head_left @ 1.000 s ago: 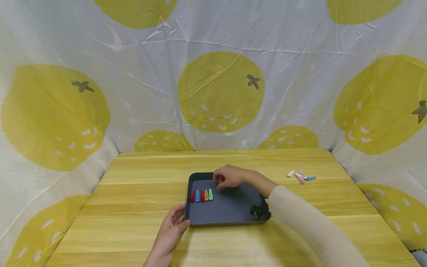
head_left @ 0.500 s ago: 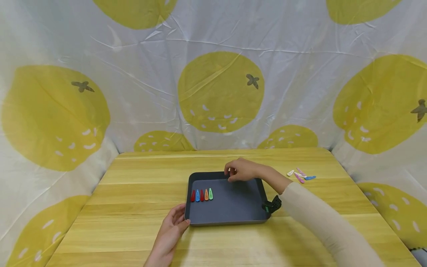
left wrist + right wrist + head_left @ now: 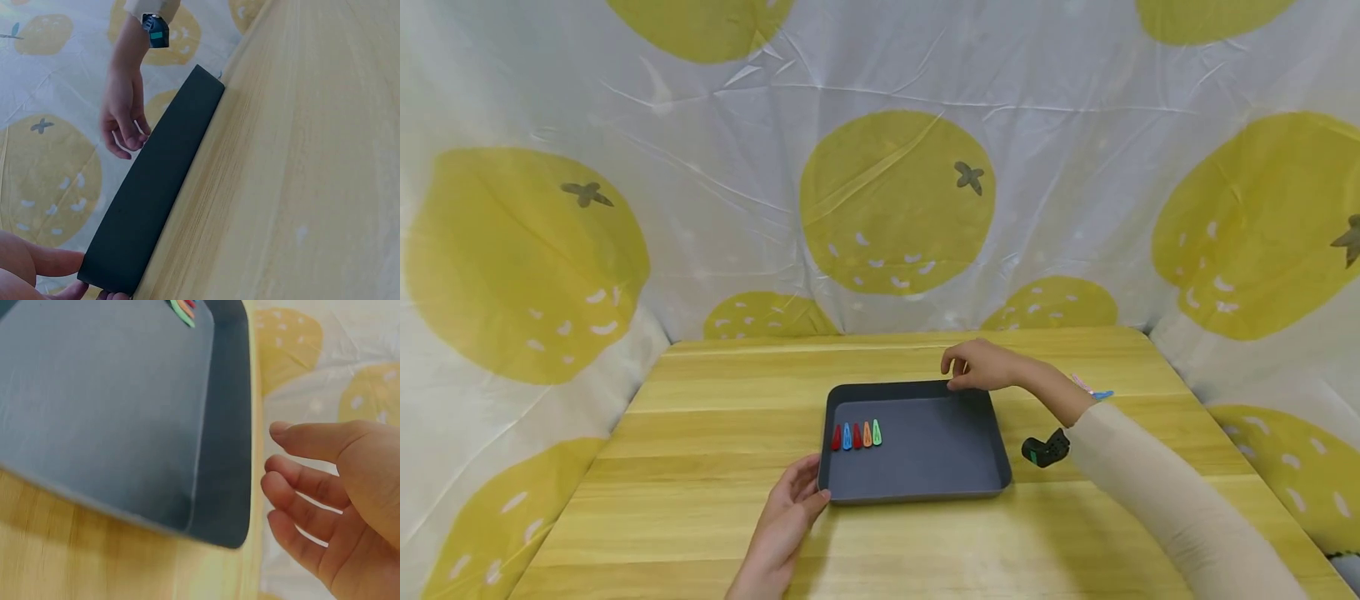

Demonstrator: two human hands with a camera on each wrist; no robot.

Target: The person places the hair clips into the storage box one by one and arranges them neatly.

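Note:
A dark grey rectangular tray [image 3: 925, 450] rests on the wooden table. Along its left side, several snap hair clips [image 3: 857, 435] in red, blue, orange and green lie in a row. My left hand [image 3: 786, 521] grips the tray's front left corner, thumb at the rim; the left wrist view shows the thumb and fingertips [image 3: 59, 261] around that corner. Over the tray's back right rim hovers my right hand [image 3: 985, 365], its fingers loosely bent and nothing between them. In the right wrist view those fingers [image 3: 306, 509] are spread apart, beside the tray wall.
Loose hair clips, a blue one [image 3: 1103, 395] and a pink one [image 3: 1081, 383], lie on the table [image 3: 700, 417] at the back right, partly hidden by my right forearm. A lemon-print cloth [image 3: 730, 208] hangs behind and beside the table.
My right hand has moved right and back, from above the tray's middle to its back right rim. The forearm now covers some of the loose clips. My left hand keeps its hold.

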